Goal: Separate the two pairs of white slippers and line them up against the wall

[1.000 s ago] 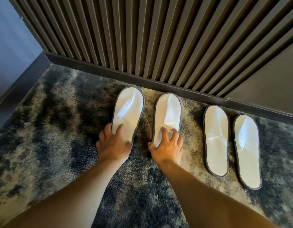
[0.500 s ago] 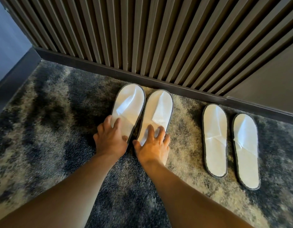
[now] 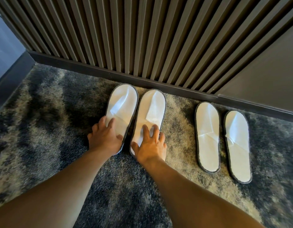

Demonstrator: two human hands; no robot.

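Four white slippers with grey rims lie on the carpet, toes toward the slatted wall. The left pair sits close together: the outer slipper and the inner slipper almost touch along their sides. My left hand presses on the heel of the outer one, thumb at its edge. My right hand lies with spread fingers on the heel of the inner one. The right pair, one slipper beside the other, lies untouched, a gap apart from the left pair.
A dark baseboard runs under the slats. The mottled grey carpet stretches left to a side wall that forms a corner. A flat dark panel continues the wall at the right.
My right hand has slid the inner slipper of the left pair leftward, closing the gap to its partner. Both slippers also sit nearer the baseboard. The right pair has not moved.
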